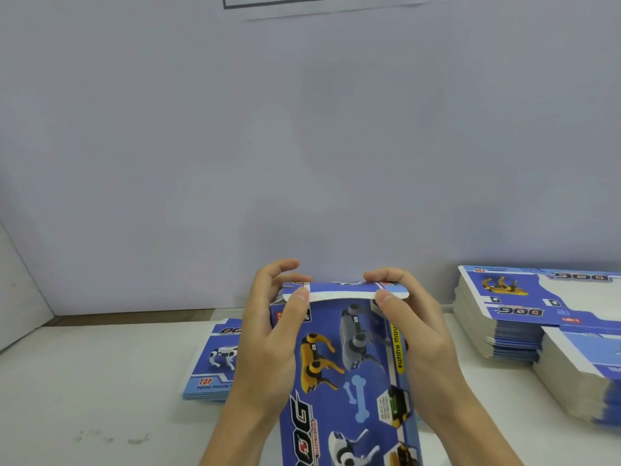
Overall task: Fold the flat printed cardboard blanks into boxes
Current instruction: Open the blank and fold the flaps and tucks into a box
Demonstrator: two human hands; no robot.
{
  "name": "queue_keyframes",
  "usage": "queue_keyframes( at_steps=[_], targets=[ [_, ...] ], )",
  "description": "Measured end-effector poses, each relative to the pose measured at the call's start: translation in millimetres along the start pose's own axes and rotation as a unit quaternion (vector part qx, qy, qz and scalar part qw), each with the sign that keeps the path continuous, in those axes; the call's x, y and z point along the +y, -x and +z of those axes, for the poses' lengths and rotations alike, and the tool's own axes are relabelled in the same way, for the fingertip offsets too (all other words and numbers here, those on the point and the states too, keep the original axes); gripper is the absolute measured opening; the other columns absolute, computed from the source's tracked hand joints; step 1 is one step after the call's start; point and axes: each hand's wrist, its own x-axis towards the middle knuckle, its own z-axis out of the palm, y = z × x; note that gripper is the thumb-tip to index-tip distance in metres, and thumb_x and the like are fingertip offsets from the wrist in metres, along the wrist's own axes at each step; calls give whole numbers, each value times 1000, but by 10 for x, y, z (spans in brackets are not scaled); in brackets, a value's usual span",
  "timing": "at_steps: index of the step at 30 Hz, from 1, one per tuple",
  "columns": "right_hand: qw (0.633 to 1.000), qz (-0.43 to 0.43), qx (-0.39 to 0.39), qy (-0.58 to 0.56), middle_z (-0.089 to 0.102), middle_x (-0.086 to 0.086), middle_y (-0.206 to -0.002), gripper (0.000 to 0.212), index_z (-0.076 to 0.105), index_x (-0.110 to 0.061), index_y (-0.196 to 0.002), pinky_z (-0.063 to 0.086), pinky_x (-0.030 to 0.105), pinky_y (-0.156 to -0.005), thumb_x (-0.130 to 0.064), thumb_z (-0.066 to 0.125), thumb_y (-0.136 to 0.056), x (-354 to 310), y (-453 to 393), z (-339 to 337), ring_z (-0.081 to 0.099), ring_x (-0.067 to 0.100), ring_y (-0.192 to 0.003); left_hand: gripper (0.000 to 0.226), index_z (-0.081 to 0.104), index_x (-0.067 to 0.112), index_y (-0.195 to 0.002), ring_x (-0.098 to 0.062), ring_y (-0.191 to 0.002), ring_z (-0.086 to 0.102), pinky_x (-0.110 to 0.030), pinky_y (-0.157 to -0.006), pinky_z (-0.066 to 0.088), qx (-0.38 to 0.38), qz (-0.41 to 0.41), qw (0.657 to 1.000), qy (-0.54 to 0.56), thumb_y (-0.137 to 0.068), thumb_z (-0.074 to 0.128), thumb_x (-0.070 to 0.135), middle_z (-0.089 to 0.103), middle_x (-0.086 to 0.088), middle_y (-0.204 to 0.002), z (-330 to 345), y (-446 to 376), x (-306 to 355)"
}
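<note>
A blue printed box [346, 371] with robot-dog pictures is held up in front of me, its long side running toward me. Its far end flap [342, 290] is bent over, showing a white inner edge. My left hand [268, 331] grips the box's left side, thumb pressing on the flap's left corner. My right hand [413, 324] grips the right side, thumb on the flap's right corner and fingers curled over the top.
A low stack of flat blue blanks [211, 361] lies on the white table [100, 381] behind my left hand. A tall pile of flat blanks [524, 314] stands at the right, with another pile [584, 375] nearer. A plain wall rises behind.
</note>
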Motion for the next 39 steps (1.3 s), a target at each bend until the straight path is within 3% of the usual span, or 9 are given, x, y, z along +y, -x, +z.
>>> queue_keyframes(
  at_steps=[11,16,23,27,31,33,35,37,39],
  targets=[
    [999,-32,17,-24,76,8,-85,14,64,-23,-89,56,26,-51,-32,75,-87,-42,-33,50,77,27,-79,20,64,33,-100,-28,-95,74,-30,-55,59,9,6,1000,3,-86,55,44,70,0,-97,47,22,45],
    [999,-12,-5,-36,73,15,-87,14,64,-21,-86,60,33,-55,-33,60,-80,-54,-40,-16,76,31,-85,12,68,26,-89,-28,-94,75,-27,-52,58,-4,-10,999,39,-82,65,35,72,-3,-101,58,28,69],
    [1000,-2,-24,-8,74,9,-101,25,62,-32,-102,61,33,-63,-55,64,-92,-35,-7,-15,76,29,-93,21,68,26,-89,-30,-93,74,-31,-57,61,25,-5,999,20,-83,56,42,72,-10,-99,83,25,59],
    [992,-43,-39,111,63,-18,-126,70,42,-60,-130,57,35,-87,-60,78,-70,-24,7,-56,70,15,-108,44,57,47,-116,-20,-105,70,-35,-77,61,22,-16,999,-25,-76,54,66,68,6,-116,88,5,80],
    [988,-74,126,48,68,-5,-118,67,47,-52,-130,57,21,-72,-53,76,-69,-59,-71,-81,73,8,-91,93,29,60,-134,-5,-115,65,-32,-95,55,-193,-143,964,-114,-62,88,55,58,19,-135,-126,9,174],
    [971,-65,215,-86,72,-6,-107,39,54,-44,-126,56,17,-59,-52,65,-88,-108,-100,-214,73,3,-79,97,20,67,-134,-8,-109,69,-28,-92,56,-344,-213,895,-188,-71,88,37,65,19,-127,-221,31,271],
    [941,-18,256,-219,73,0,-106,29,58,-39,-129,59,30,-61,-43,50,-102,-140,-73,-380,76,15,-83,88,28,72,-126,-7,-107,69,-27,-91,57,-370,-238,871,-221,-74,87,32,69,18,-118,-286,49,338],
    [921,35,278,-270,67,10,-121,39,56,-36,-138,56,44,-78,-40,47,-100,-161,-22,-528,72,31,-101,83,40,65,-128,-10,-104,71,-27,-87,58,-332,-200,899,-201,-69,89,35,71,14,-115,-298,25,389],
    [917,66,286,-268,63,12,-130,39,56,-37,-138,49,49,-92,-39,46,-100,-154,-25,-600,66,37,-110,91,47,38,-138,-12,-97,73,-29,-81,59,-166,-104,973,-123,-60,94,34,71,3,-120,-395,-72,429]
  ],
)
